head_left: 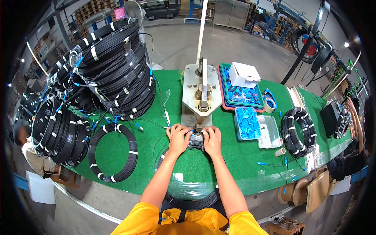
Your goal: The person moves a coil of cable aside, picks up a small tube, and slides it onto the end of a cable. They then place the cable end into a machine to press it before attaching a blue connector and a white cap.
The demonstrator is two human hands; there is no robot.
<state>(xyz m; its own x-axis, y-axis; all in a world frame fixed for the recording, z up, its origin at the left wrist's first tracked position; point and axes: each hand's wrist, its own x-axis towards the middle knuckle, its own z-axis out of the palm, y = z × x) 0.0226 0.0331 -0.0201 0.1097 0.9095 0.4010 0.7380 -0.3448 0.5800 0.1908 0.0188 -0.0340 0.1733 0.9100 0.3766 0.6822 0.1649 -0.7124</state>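
A metal hand press (pixel 201 92) stands upright on the green table, and both hands meet under its ram. My left hand (pixel 179 139) is closed at the left of the press tip, its thumb pointing inward. On the other side my right hand (pixel 212 143) is closed too, fingertips right by the tip. Whatever the fingers pinch is too small and covered to make out. Between my wrists lies part of a black cable coil (pixel 196 144), its near side (pixel 192 203) hanging at the table edge against me. A cable end with a blue connector (pixel 168 121) lies by my left fingers.
Stacked black cable coils (pixel 117 70) rise at the left, with a single coil (pixel 113 152) in front. Right of the press are a green tray (pixel 243 96) with a white box (pixel 243 74), a tub of blue parts (pixel 248 123) and another coil (pixel 298 131). Other people sit at both ends.
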